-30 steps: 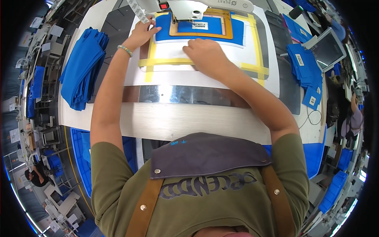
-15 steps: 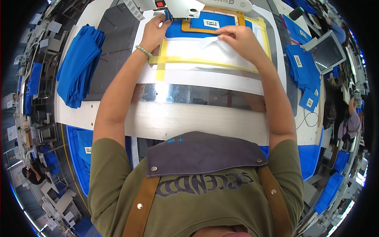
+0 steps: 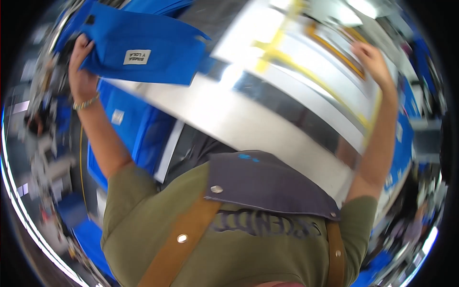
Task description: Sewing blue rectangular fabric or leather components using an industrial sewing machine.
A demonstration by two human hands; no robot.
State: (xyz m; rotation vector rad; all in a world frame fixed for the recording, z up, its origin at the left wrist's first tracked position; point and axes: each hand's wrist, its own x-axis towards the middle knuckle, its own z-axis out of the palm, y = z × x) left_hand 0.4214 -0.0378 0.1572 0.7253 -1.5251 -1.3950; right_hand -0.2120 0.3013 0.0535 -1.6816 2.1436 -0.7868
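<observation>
Holding 1 blue fabric piece [image 3: 169, 50] with the left hand [image 3: 82, 62], out at 10 o'clock. Left forearm aims at 11 o'clock; fingers bunched on the piece's 9 o'clock end. Right hand [image 3: 373, 62] is at 2 o'clock, forearm running up toward 12 to 1, fingers bent back toward 10. It's partly curled beside the wooden frame [image 3: 334, 51]; blur there, can't tell if it grips the edge. Hands well apart.

Piece sits between 10 and 11 o'clock, overlapping the near-left part of the table [image 3: 205, 105] in view; can't tell if it touches. Long axis roughly 9 to 3, tipped slightly toward 4; free end points at 3 to 4. White label [image 3: 137, 57] faces the camera.

Counts: 2 hands, 1 held piece with 1 label on it, 1 frame, 1 metal strip [image 3: 296, 107] crossing the table toward 4, 1 bracelet [image 3: 86, 103] on the left wrist, 2 brown apron straps [image 3: 181, 229]. Blue tub [image 3: 160, 136] at 9 to 10 holds more blue fabric with 1 label showing; layers not countable. Yellow tape [image 3: 273, 51] crosses near 1.
</observation>
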